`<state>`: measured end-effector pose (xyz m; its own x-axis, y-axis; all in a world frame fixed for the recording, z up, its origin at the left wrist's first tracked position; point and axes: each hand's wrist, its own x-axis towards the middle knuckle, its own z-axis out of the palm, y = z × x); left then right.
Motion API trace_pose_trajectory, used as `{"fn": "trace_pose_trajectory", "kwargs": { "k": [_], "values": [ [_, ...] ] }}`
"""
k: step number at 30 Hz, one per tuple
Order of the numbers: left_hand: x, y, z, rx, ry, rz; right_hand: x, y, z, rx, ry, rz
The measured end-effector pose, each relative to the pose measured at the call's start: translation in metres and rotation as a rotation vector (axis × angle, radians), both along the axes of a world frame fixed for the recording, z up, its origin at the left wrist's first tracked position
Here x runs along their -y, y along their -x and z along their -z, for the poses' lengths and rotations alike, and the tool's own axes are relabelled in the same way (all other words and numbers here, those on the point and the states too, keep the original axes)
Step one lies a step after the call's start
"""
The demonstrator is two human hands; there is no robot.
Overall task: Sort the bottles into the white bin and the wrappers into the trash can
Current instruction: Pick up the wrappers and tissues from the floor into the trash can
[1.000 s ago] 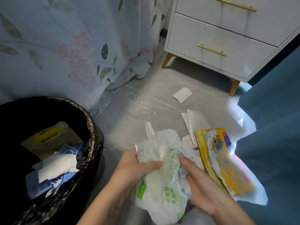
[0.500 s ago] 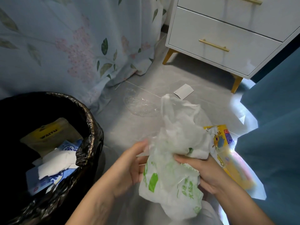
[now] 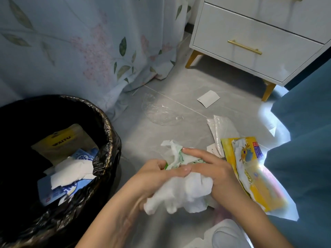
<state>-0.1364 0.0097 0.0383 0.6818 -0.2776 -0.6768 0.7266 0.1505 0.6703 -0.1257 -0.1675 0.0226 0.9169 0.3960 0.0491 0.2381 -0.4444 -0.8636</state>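
Note:
Both my hands squeeze a crumpled white plastic bag with green print (image 3: 180, 190) into a ball above the floor. My left hand (image 3: 157, 173) grips its left side, thumb across the top. My right hand (image 3: 213, 169) presses and holds the right side, fingers over the bag. The trash can (image 3: 107, 140), lined with a black bag, stands at the left and holds several wrappers and paper. A yellow snack wrapper (image 3: 250, 172) lies on the floor just right of my right hand. No bottles or white bin are in view.
On the grey floor lie a clear plastic film (image 3: 159, 113), a silvery wrapper (image 3: 222, 129) and a white card (image 3: 208, 98). A white nightstand (image 3: 250, 42) stands at the back right, a floral curtain (image 3: 80, 51) at the left, blue-green fabric (image 3: 308, 140) at the right.
The bag was loose and stretched tall between my hands; now it is bunched into a compact ball. Both hands have closed in around it, and the view has tilted slightly.

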Motion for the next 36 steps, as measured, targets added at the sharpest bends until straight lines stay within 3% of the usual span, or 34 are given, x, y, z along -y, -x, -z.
{"fn": "trace_pose_trajectory", "kwargs": {
  "k": [3, 6, 8, 10, 14, 17, 23, 28, 30, 33, 36],
  "values": [
    [-0.005, 0.005, 0.007, -0.002, 0.017, -0.088, 0.009, -0.005, -0.001, -0.292, -0.295, -0.052],
    [-0.005, 0.006, 0.011, -0.008, 0.023, -0.242, 0.014, -0.006, -0.009, -0.882, -0.996, -0.033],
    [-0.002, 0.009, 0.012, 0.008, 0.047, -0.315, 0.009, -0.002, -0.01, -0.972, -1.09, 0.028],
    [-0.001, 0.012, 0.013, 0.033, 0.054, -0.318, -0.001, 0.005, -0.01, -0.959, -0.972, 0.065],
    [0.0, 0.013, 0.011, 0.037, 0.036, -0.285, -0.012, 0.014, 0.002, -0.715, -0.596, 0.197],
    [-0.002, 0.014, 0.008, 0.012, 0.139, -0.276, -0.009, 0.013, 0.001, -0.359, -0.39, 0.219],
    [-0.008, 0.011, -0.009, -0.01, 0.532, -0.294, -0.01, 0.016, -0.003, 0.339, -0.15, 0.215],
    [-0.017, 0.01, -0.019, 0.014, 0.735, -0.292, -0.009, 0.011, -0.002, 0.651, 0.003, 0.22],
    [-0.017, 0.013, -0.026, 0.027, 0.604, -0.284, -0.007, 0.005, -0.006, 0.722, 0.075, 0.203],
    [-0.006, 0.017, -0.035, 0.192, 0.124, -0.276, -0.01, 0.006, -0.012, 0.771, 0.154, 0.113],
    [-0.008, 0.022, -0.042, 0.312, -0.076, -0.334, -0.021, 0.014, -0.023, 0.804, 0.169, 0.062]
  ]
}}
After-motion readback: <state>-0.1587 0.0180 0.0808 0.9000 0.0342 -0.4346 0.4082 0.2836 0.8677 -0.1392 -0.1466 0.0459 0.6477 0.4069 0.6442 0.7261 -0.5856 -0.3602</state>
